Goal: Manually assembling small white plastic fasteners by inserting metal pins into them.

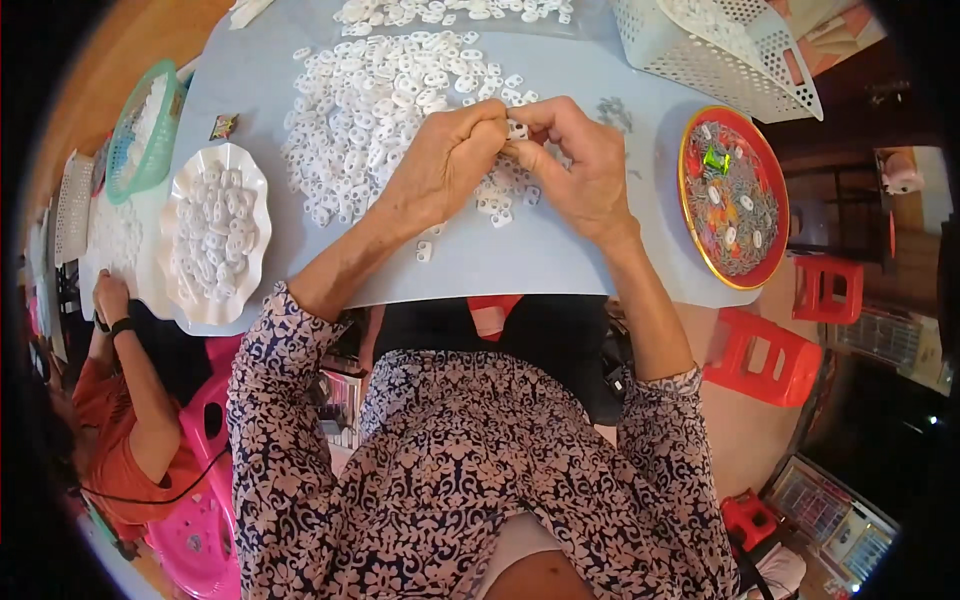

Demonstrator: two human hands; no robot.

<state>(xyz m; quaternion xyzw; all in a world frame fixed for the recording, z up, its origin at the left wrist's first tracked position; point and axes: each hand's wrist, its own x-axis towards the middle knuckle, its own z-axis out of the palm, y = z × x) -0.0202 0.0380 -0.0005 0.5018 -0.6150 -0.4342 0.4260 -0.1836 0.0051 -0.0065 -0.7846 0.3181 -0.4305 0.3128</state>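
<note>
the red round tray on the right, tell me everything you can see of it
The red round tray is a shallow dish with a thin gold-coloured rim, glossy like metal or enamel. It lies flat on the pale table at its right edge, right of the right hand, which does not touch it. It holds a bed of small grey metal pieces, a few white plastic pieces and one shiny green bit. A white perforated basket sits above it.

- Red round tray [690, 215] of small metal bits, at right.
- White perforated basket [700, 60], tipped, far right.
- Green basket [130, 150], far left.
- Red stools [765, 355] below the table.
</note>
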